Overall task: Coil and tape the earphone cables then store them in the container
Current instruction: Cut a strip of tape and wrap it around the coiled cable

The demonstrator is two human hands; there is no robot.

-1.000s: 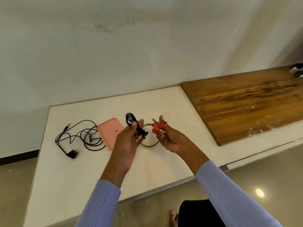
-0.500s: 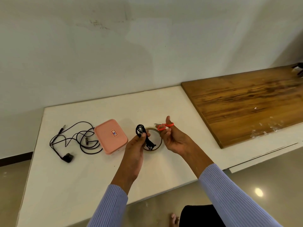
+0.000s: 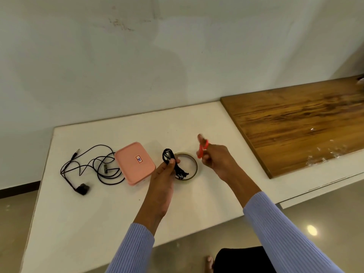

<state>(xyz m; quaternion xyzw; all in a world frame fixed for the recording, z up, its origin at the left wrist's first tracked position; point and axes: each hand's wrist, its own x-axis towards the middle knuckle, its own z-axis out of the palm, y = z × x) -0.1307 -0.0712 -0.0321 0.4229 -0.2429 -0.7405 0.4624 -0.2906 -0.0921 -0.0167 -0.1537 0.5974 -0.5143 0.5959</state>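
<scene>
My left hand [image 3: 164, 174] pinches a coiled black earphone cable [image 3: 173, 162] above the white table, its loose ends hanging over a roll of clear tape [image 3: 192, 175] that lies flat. My right hand [image 3: 214, 156] holds small red-handled scissors [image 3: 202, 149] just right of the tape roll. A closed pink container [image 3: 135, 163] with a small sticker on its lid sits left of my left hand. Further left, a second black earphone cable [image 3: 92, 168] lies loose and uncoiled on the table.
The white table [image 3: 98, 213] stands against a pale wall, its front edge near me. A wooden board [image 3: 295, 125] covers the surface to the right, with small clear scraps near its front edge. Glossy floor and a bare foot [image 3: 209, 263] show below.
My right hand with the scissors has moved right, away from the coil. My left hand has lowered the coiled cable slightly over the tape roll. The camera view shifted.
</scene>
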